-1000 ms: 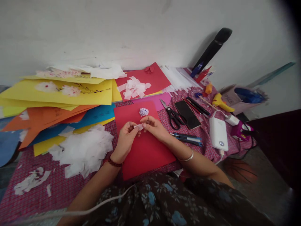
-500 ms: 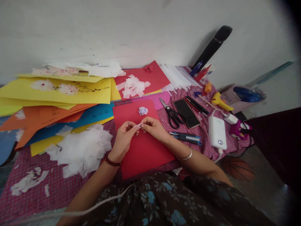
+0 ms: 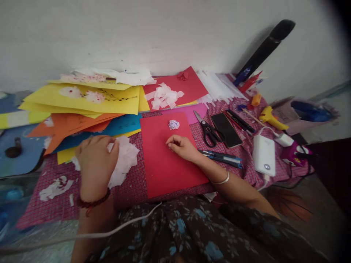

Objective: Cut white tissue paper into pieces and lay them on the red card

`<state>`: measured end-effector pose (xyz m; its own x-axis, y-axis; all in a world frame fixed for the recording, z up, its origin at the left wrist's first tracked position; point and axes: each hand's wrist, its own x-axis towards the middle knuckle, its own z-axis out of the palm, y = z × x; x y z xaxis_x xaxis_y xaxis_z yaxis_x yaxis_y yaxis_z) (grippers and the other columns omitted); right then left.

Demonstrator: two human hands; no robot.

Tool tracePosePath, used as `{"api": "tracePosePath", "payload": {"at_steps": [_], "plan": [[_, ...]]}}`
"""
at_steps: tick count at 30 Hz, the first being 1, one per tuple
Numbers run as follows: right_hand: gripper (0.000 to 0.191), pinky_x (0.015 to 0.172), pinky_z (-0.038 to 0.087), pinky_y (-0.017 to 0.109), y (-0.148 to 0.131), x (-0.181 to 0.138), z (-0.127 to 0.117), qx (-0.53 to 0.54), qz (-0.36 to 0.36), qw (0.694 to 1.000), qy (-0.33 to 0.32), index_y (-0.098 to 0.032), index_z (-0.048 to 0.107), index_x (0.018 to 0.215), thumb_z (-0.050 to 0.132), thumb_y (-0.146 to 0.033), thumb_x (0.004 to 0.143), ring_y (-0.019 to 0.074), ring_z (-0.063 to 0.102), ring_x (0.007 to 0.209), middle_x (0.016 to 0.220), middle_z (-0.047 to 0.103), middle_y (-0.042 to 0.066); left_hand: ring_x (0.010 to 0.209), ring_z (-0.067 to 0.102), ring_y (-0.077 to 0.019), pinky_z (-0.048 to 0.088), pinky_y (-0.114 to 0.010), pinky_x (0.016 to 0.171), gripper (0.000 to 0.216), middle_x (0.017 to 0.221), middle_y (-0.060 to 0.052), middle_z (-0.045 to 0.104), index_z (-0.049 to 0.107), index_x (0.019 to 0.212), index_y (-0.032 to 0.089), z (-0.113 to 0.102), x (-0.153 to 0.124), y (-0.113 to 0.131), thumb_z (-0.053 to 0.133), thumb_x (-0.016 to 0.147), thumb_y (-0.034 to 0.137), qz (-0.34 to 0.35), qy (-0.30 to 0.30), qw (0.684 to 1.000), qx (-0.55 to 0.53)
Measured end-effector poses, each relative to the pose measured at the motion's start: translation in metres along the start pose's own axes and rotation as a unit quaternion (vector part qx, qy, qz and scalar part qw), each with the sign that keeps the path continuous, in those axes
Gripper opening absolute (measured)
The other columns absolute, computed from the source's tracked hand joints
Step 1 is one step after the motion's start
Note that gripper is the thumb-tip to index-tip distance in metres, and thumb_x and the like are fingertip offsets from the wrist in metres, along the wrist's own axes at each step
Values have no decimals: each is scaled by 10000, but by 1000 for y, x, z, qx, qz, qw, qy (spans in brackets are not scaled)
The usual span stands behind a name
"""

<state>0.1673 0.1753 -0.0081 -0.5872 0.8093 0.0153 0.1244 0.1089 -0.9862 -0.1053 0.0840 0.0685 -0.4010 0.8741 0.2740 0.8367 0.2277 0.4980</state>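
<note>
My left hand (image 3: 95, 160) hovers over a pile of torn white paper pieces (image 3: 124, 160) on the left. Its thumb stands apart from the curved fingers, and nothing shows between them. Over a red paper sheet (image 3: 164, 171) is my right hand (image 3: 182, 147), its fingers curled in against the thumb; whatever they hold, if anything, is hidden. Just above that hand, a small round cluster of white and purple paper bits (image 3: 173, 124) sits on the red sheet.
Right of the sheet lie black-handled scissors (image 3: 210, 132), a phone (image 3: 226, 129), box cutters (image 3: 221, 158), markers (image 3: 240, 120) and a white power bank (image 3: 264, 155). A yellow glue gun (image 3: 272, 118) is farther right. Stacked coloured papers (image 3: 109, 104) fill the back left.
My left hand has left the small white paper strip that both hands were pinching and moved left to the paper pile. My right hand stays over the red sheet. The view has shifted left.
</note>
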Motion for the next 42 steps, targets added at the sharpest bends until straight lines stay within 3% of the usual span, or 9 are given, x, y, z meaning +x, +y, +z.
{"api": "tracePosePath", "payload": {"at_steps": [3,6,10,13,19,26,31,38,42], "plan": [[52,687,399,268,0,1,2,-11,-8,1000,-3,-191,600,843,550,-200,836,132,509,699,750,569,-20,1269,511,-484,279,-677,1095,424,1279,-168,653,686,1199,207,-6,-7,11,633,827,405,67,3,995,77],[58,684,410,262,1,4,3,-16,-6,1000,2,-182,612,842,554,-180,837,128,515,688,744,579,-19,1244,557,-409,368,-590,1097,518,1298,-195,640,604,1316,130,11,-18,45,600,883,414,168,27,985,1],[81,729,462,262,-1,6,-2,-19,-16,1000,4,-183,602,830,550,-124,813,136,569,738,774,629,-12,1277,544,-352,424,-514,1085,505,1385,-184,587,520,1401,146,59,-42,89,558,922,303,338,-158,925,-72],[168,794,489,281,-5,8,-18,-41,-33,998,28,-182,611,865,537,-66,768,150,616,810,839,663,0,1390,437,-381,359,-551,1138,589,1529,-207,452,431,1482,126,91,-56,99,563,933,293,391,-190,900,-21],[186,797,477,295,-28,0,-77,-208,-23,966,151,-148,657,1025,513,-165,909,145,596,795,895,679,32,1407,425,-379,344,-566,1147,524,1549,-212,431,487,1449,112,118,-65,89,508,965,313,414,-176,893,3],[236,815,427,276,-54,-27,-183,-435,120,886,103,-107,738,1081,635,-152,874,125,624,828,889,723,46,1351,506,-342,366,-552,1144,406,1455,-172,560,635,1313,158,128,-68,83,504,955,297,437,-239,867,1],[238,957,454,390,-54,-35,-262,-510,241,810,161,-52,713,1110,570,-121,933,261,640,1061,1113,717,160,1349,507,-346,373,-560,1137,407,1453,-175,561,641,1305,155,130,-62,78,490,961,312,447,-242,861,-23],[321,899,569,437,-32,-37,-274,-553,336,751,134,-173,606,1250,602,-349,982,224,649,1064,1259,626,95,1324,529,-345,398,-557,1123,392,1424,-174,586,652,1283,150,135,-59,74,496,956,298,452,-234,860,-38],[284,973,517,411,-33,-50,-295,-596,350,691,210,-129,603,1256,497,-277,1040,200,641,1095,1284,611,122,1336,523,-335,391,-548,1132,389,1431,-163,583,647,1290,170,135,-60,73,499,955,302,449,-234,861,-43]]}}
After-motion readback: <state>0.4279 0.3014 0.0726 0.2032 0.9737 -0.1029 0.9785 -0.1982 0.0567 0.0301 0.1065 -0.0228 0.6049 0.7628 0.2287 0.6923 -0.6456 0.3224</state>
